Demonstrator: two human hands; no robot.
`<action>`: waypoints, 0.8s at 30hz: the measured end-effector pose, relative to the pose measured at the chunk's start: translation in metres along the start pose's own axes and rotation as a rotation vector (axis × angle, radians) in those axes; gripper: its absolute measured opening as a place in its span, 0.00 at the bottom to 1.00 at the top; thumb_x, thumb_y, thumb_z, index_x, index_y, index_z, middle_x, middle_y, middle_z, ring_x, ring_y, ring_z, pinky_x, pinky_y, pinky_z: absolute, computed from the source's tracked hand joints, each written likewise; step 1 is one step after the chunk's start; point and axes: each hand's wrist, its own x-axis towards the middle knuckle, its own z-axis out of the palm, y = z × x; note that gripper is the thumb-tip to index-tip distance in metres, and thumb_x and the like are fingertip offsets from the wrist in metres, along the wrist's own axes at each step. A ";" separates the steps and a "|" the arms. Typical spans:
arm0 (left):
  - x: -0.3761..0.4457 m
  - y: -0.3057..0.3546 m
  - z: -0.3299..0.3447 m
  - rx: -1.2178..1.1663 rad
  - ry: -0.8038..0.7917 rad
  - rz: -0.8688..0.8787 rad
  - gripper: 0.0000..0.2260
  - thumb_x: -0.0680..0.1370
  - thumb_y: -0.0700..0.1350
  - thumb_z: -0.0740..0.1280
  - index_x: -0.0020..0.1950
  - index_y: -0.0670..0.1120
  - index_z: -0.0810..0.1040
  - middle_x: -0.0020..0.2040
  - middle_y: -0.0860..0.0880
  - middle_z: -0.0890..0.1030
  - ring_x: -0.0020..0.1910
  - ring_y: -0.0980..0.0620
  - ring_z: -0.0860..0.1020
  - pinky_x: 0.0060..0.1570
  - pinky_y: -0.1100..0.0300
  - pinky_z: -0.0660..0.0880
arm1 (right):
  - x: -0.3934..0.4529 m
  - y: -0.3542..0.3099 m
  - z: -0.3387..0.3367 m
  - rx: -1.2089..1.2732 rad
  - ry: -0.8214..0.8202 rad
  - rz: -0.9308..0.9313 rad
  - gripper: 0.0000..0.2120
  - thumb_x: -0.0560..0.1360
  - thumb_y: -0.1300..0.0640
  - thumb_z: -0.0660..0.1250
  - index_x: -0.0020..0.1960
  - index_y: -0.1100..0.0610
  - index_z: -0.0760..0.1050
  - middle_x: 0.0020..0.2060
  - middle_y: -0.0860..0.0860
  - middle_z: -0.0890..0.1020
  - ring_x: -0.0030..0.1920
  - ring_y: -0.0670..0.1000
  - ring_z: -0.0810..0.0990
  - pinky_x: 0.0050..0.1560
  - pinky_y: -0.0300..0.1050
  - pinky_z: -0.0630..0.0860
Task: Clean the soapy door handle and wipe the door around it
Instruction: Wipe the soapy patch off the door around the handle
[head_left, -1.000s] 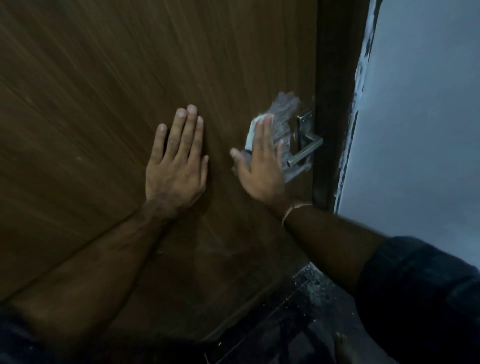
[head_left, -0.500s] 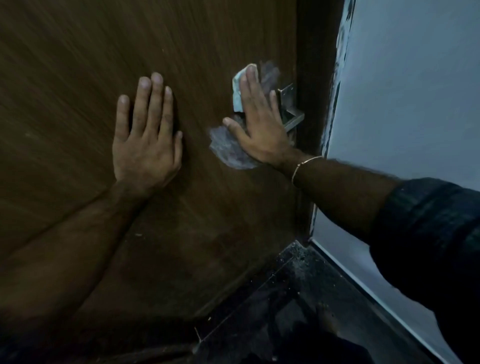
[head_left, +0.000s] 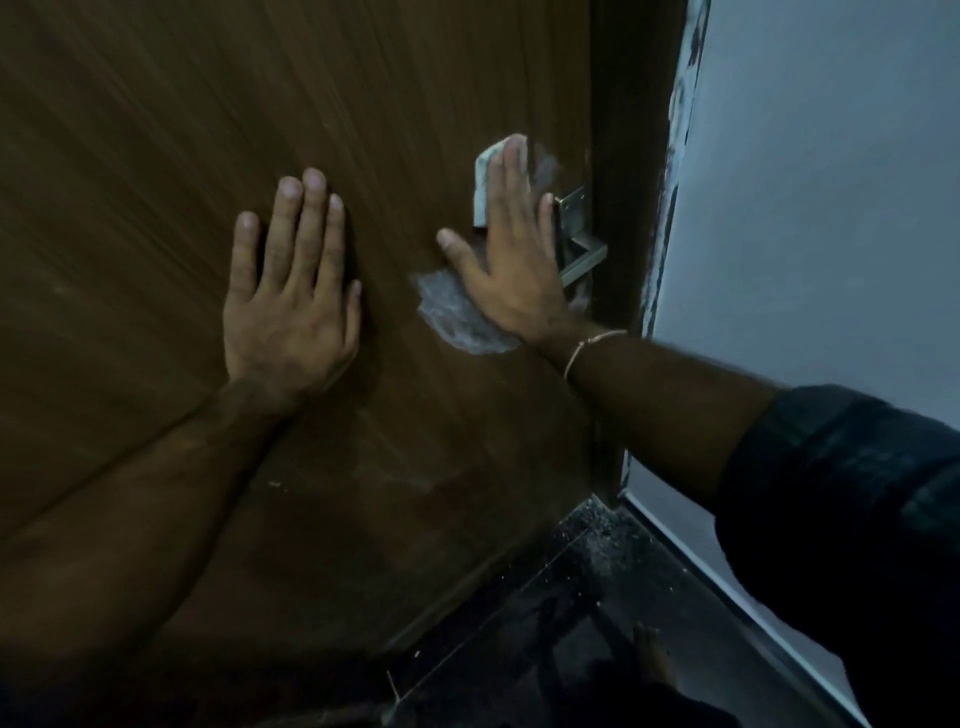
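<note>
Door handle (head_left: 584, 260) lever seemingly rightward, toward door (head_left: 208, 130) edge

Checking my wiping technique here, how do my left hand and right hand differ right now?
The left hand lies bare on the door, while the right hand presses a pale sponge against it. The left hand sits away from the handle; the right hand is beside it, over soap smears. Both are flat, fingers pointing up.
</note>
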 end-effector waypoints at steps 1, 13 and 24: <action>0.000 -0.001 0.000 -0.007 -0.003 -0.002 0.31 0.86 0.53 0.54 0.85 0.40 0.49 0.85 0.43 0.46 0.84 0.47 0.44 0.82 0.48 0.37 | -0.005 0.003 0.002 -0.021 -0.019 -0.031 0.42 0.80 0.39 0.58 0.81 0.61 0.41 0.81 0.57 0.42 0.81 0.54 0.41 0.78 0.66 0.41; 0.000 0.000 0.000 0.004 0.014 -0.007 0.31 0.86 0.52 0.55 0.84 0.39 0.50 0.84 0.43 0.46 0.84 0.48 0.44 0.82 0.48 0.38 | 0.004 0.033 -0.007 0.028 -0.010 0.221 0.43 0.80 0.37 0.55 0.81 0.60 0.37 0.81 0.55 0.39 0.81 0.52 0.40 0.78 0.65 0.39; -0.002 -0.001 0.003 -0.020 0.017 0.014 0.31 0.86 0.52 0.54 0.84 0.40 0.49 0.85 0.42 0.48 0.84 0.46 0.46 0.82 0.47 0.40 | 0.022 0.031 -0.018 0.041 0.055 0.228 0.43 0.79 0.35 0.53 0.81 0.61 0.39 0.81 0.57 0.41 0.81 0.54 0.42 0.78 0.64 0.38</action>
